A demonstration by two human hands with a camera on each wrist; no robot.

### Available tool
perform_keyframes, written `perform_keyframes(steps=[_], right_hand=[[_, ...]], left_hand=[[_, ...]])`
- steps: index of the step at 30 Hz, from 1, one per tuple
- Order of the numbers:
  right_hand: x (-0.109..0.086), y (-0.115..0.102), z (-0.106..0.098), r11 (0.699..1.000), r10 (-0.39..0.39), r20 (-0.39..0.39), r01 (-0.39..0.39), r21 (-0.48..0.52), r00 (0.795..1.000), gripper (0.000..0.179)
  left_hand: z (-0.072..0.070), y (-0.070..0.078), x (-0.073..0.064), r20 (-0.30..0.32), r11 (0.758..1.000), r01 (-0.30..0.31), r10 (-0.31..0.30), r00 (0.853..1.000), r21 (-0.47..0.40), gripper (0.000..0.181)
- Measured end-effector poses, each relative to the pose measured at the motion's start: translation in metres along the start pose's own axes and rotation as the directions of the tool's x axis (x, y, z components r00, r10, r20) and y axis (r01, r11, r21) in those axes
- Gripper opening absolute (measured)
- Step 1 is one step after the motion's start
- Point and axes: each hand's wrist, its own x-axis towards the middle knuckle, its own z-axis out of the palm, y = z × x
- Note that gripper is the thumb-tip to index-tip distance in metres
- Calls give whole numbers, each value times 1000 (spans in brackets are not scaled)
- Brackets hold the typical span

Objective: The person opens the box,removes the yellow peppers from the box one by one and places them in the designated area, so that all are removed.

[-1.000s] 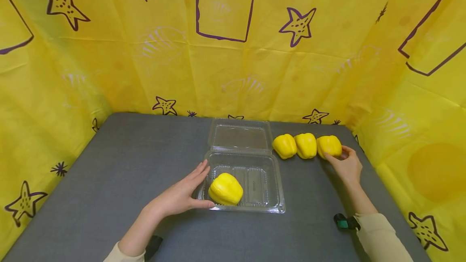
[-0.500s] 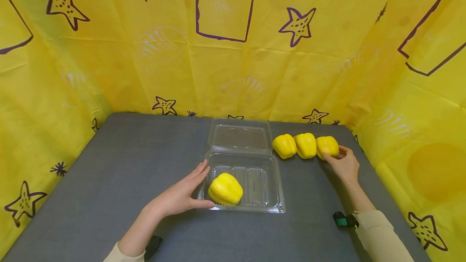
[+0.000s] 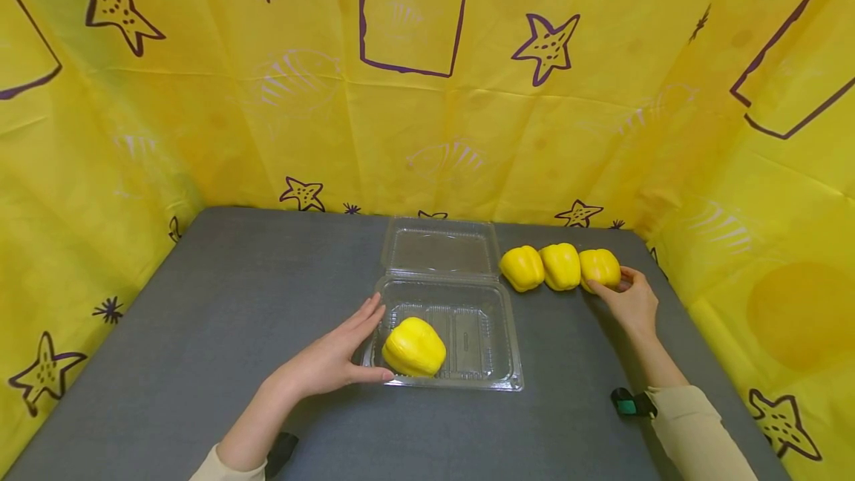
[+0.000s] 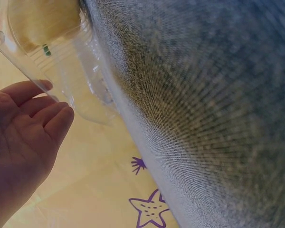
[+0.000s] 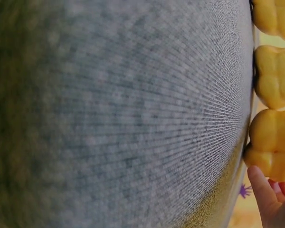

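Note:
A clear plastic clamshell container (image 3: 473,384) lies unfolded on the grey table, its lid (image 3: 441,247) flat behind the base. One yellow bell pepper (image 3: 414,347) sits in the base's left front part. My left hand (image 3: 334,358) rests at the base's left side, fingers extended along the rim and thumb at the front left corner. At the back right, my right hand (image 3: 633,306) holds the rightmost yellow bell pepper (image 3: 599,268) between thumb and fingers, its fingertips partly hidden behind the pepper. In the right wrist view, the thumb (image 5: 259,183) presses against this pepper's lower side.
Two more yellow bell peppers, a middle one (image 3: 561,267) and a left one (image 3: 522,269), stand in a row beside the held pepper, right of the lid. Yellow patterned cloth (image 3: 427,132) hangs behind the grey table (image 3: 267,273) and along both sides.
My right hand has shifted slightly left with the rightmost pepper, bringing it closer to the middle one. My left hand and the container have stayed in place.

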Motion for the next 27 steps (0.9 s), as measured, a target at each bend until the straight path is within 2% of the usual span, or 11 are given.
perform_keyframes(steps=[16,27], right_hand=[[0,1,2,1000,-21,-1,21,-11,1000,82],[-7,-8,-3,999,-46,-6,46,7,999,81]], left_hand=[[0,0,0,2,1000,4,-4,1000,1,108],[-1,1,1,6,1000,14,-14,1000,-1,109]])
